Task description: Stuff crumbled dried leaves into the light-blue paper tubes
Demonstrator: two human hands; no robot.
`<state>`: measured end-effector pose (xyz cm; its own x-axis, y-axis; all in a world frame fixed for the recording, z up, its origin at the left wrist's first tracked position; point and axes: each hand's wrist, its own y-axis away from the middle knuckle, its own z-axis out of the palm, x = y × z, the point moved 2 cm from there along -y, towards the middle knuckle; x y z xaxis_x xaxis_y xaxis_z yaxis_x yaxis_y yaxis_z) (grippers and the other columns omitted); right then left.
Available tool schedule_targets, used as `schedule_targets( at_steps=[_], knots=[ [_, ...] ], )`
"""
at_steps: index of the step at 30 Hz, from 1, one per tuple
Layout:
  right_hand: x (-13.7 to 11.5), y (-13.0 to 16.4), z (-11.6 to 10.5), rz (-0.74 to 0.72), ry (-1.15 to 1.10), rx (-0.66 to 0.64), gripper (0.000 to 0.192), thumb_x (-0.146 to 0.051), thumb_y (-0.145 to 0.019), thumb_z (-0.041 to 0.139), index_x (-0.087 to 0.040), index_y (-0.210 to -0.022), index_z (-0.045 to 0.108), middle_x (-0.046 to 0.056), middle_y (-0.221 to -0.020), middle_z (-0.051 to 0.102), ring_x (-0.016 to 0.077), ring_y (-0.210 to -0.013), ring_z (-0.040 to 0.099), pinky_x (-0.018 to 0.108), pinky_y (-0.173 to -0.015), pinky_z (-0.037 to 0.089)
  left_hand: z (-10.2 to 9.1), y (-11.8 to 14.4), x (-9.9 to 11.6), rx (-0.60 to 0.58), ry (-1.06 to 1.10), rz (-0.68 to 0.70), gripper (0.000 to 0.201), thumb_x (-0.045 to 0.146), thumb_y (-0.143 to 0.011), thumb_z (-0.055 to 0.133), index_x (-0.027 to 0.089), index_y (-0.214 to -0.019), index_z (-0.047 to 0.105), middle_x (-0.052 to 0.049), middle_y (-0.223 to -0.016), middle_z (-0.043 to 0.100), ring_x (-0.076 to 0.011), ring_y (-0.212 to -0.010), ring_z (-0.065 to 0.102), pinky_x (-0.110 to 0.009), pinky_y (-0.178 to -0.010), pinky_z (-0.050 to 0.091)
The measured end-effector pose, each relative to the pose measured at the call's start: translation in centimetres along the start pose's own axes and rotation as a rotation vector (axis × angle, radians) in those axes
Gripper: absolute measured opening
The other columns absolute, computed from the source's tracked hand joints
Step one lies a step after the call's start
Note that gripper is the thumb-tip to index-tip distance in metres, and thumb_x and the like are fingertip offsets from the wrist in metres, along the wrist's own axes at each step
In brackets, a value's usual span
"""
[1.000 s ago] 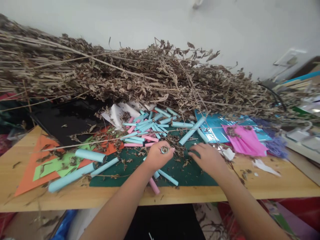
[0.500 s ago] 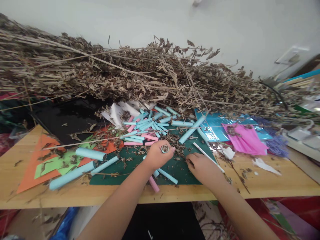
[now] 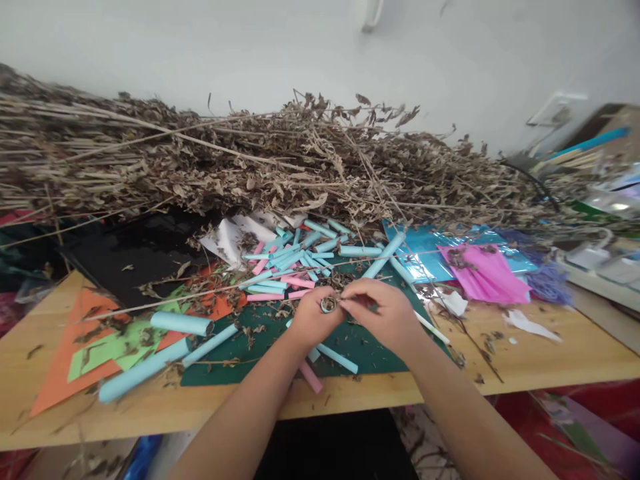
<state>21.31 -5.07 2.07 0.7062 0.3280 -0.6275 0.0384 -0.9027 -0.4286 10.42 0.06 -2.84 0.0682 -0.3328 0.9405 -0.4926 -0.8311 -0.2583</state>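
My left hand [image 3: 313,319] is closed around a small paper tube [image 3: 328,305], held upright with its open end showing. My right hand [image 3: 389,315] sits right beside it, fingertips pinched at the tube's mouth over bits of dried leaf. Both hands hover above a dark green cutting mat [image 3: 370,350] strewn with leaf crumbs. A heap of rolled light blue and pink paper tubes [image 3: 293,260] lies just beyond my hands.
A big pile of dried leafy branches [image 3: 250,160] fills the back of the wooden table [image 3: 550,360]. Orange and green paper sheets [image 3: 90,333] and longer blue rolls [image 3: 180,323] lie left. Blue foil and pink paper [image 3: 480,270] lie right, with clutter at the far right.
My right hand has left the mat at the right and come up to the tube in my left hand. A thin white stick now shows on the mat where it rested.
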Motion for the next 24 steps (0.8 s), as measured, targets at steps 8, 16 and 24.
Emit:
schedule_targets(
  at_steps=[8,16,24],
  knots=[
    [0.1,-1.4,0.3,-0.321,0.054,-0.194,0.013,-0.016,-0.074,0.049,-0.019,-0.077,0.061,0.004,-0.082,0.056,0.0146,-0.081,0.050,0.030,-0.073,0.041,-0.1,0.0,-0.1,-0.015,0.071,-0.006,0.011,0.016,-0.057,0.049,0.014,-0.051,0.040,0.005,-0.049,0.036,-0.0058,-0.048,0.031,-0.017,-0.045,0.028],
    [-0.1,-1.9,0.1,-0.123,-0.082,-0.321,0.009,-0.015,-0.072,0.049,-0.018,-0.070,0.058,0.003,-0.083,0.047,0.0133,-0.082,0.048,0.029,-0.076,0.039,-0.1,0.0,0.0,-0.055,0.100,0.008,0.011,0.019,-0.060,0.049,0.013,-0.054,0.042,0.004,-0.051,0.038,-0.0064,-0.051,0.034,-0.017,-0.048,0.032],
    [0.0,-4.2,0.4,0.248,-0.089,-0.677,0.017,-0.019,-0.067,0.049,-0.020,-0.082,0.042,-0.003,-0.073,0.049,0.0107,-0.063,0.046,0.023,-0.057,0.038,-0.1,0.0,-0.2,-0.008,0.124,-0.005,0.012,0.012,-0.054,0.046,0.014,-0.048,0.037,0.006,-0.047,0.033,-0.0056,-0.048,0.032,-0.017,-0.046,0.029]
  ],
)
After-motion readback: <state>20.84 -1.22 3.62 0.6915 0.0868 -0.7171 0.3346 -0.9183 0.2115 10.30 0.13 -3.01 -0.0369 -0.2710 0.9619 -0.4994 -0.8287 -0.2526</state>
